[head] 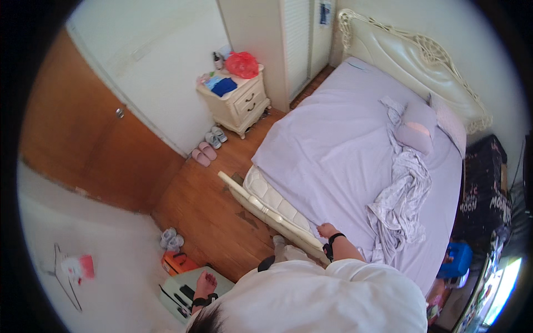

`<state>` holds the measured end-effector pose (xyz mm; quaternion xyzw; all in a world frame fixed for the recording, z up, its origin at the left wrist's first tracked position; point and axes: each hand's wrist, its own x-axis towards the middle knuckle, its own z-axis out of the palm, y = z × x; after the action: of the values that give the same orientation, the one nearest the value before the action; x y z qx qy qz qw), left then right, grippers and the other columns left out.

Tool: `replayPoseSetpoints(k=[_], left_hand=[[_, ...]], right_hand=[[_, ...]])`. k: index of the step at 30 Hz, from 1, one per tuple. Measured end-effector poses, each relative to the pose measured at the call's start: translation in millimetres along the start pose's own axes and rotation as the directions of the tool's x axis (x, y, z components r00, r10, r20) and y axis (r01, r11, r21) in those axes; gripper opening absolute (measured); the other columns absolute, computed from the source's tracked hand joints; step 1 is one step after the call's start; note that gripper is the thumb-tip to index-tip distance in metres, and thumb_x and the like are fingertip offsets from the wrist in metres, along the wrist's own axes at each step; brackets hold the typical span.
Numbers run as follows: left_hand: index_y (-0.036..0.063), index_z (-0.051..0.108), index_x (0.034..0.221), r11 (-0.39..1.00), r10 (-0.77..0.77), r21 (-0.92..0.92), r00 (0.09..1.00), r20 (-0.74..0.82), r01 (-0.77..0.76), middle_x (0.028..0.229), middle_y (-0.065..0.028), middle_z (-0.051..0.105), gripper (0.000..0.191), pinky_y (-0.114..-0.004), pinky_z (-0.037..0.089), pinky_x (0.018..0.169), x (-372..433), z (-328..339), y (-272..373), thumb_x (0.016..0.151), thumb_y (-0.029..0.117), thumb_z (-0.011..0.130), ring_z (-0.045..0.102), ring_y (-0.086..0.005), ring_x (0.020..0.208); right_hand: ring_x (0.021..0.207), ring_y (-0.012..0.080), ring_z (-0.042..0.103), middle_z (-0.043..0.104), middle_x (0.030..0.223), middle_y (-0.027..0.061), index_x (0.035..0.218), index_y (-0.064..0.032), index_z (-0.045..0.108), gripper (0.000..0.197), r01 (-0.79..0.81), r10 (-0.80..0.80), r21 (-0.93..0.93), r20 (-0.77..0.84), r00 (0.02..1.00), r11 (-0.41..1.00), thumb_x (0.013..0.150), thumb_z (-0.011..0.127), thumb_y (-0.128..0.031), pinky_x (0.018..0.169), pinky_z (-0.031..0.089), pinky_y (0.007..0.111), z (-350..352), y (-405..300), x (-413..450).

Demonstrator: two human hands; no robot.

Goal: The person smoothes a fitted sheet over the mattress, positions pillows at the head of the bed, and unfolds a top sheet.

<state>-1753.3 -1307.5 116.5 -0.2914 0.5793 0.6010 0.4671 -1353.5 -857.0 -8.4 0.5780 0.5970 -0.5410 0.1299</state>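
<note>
My right hand point(327, 230), a black band at its wrist, is closed at the edge of the lilac bed sheet point(316, 154), near the foot of the bed; it seems to grip the sheet's edge. The quilted mattress point(272, 199) shows beside it, above the cream footboard point(266, 214). My left hand point(206, 283), also with a black wristband, hangs with curled fingers over a pale green case point(175, 291) and holds nothing that I can see. A crumpled patterned cloth point(399, 204) and a pillow point(416, 127) lie on the sheet.
A cream nightstand point(237, 104) bears a red plastic bag point(242, 65) and folded cloths. Pink slippers point(204, 154) and grey shoes point(215, 137) stand by the wall. A brown door point(91, 125) is at the left. An orange case point(180, 262) lies on the wooden floor point(200, 204).
</note>
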Motion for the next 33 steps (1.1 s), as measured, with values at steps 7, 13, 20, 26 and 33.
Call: replayPoseSetpoints(k=[7,13,20,26,33], left_hand=[[0.0181,0.055,0.074,0.952,-0.015,0.305,0.998,0.063,-0.005,0.071,0.0049,0.059,0.018,-0.028,0.046,0.058,92,102,138,0.088,0.029,0.058,0.056,-0.0117,0.065],[0.0172,0.056,0.085,0.713,-0.072,0.698,0.984,0.16,-0.062,0.075,0.0039,0.061,0.007,-0.027,0.046,0.058,169,234,203,0.086,0.023,0.059,0.056,-0.0121,0.066],[0.0151,0.055,0.09,0.368,-0.291,0.909,0.904,0.312,-0.196,0.079,0.0014,0.061,0.004,-0.025,0.044,0.055,216,379,243,0.089,0.019,0.055,0.056,-0.0103,0.065],[0.0142,0.054,0.082,0.088,-0.283,0.959,0.916,0.283,-0.269,0.07,0.0029,0.057,0.009,-0.023,0.041,0.049,245,423,244,0.09,0.019,0.05,0.053,-0.0086,0.058],[0.0111,0.055,0.094,-0.045,-0.451,0.972,0.873,0.184,-0.229,0.08,-0.0006,0.061,0.01,-0.024,0.045,0.058,215,443,182,0.093,0.02,0.051,0.057,-0.0112,0.068]], right_hand=[[0.061,0.0185,0.061,0.064,0.068,0.009,0.078,0.0009,0.063,0.033,0.104,-0.051,0.387,-0.143,0.988,0.916,0.082,0.055,-0.031,0.06,0.049,0.033,-3,-93,-5],[0.061,0.015,0.058,0.061,0.068,0.0057,0.078,-0.0021,0.061,0.031,0.058,0.11,0.521,-0.287,0.952,0.851,0.084,0.057,-0.032,0.059,0.048,0.032,16,-61,-22],[0.069,0.0232,0.063,0.066,0.073,0.0118,0.08,-0.0005,0.064,0.029,-0.107,0.465,0.668,-0.385,0.797,0.737,0.081,0.056,-0.029,0.067,0.049,0.036,83,-32,-83],[0.083,0.0349,0.063,0.065,0.082,0.0205,0.087,0.0002,0.066,0.029,-0.146,0.613,0.702,-0.479,0.628,0.698,0.079,0.056,-0.025,0.077,0.048,0.04,121,-42,-77],[0.113,0.0323,0.051,0.048,0.129,0.019,0.113,-0.0067,0.061,0.039,-0.197,0.596,0.633,-0.512,0.618,0.748,0.078,0.057,-0.024,0.096,0.042,0.039,139,-1,-1]])
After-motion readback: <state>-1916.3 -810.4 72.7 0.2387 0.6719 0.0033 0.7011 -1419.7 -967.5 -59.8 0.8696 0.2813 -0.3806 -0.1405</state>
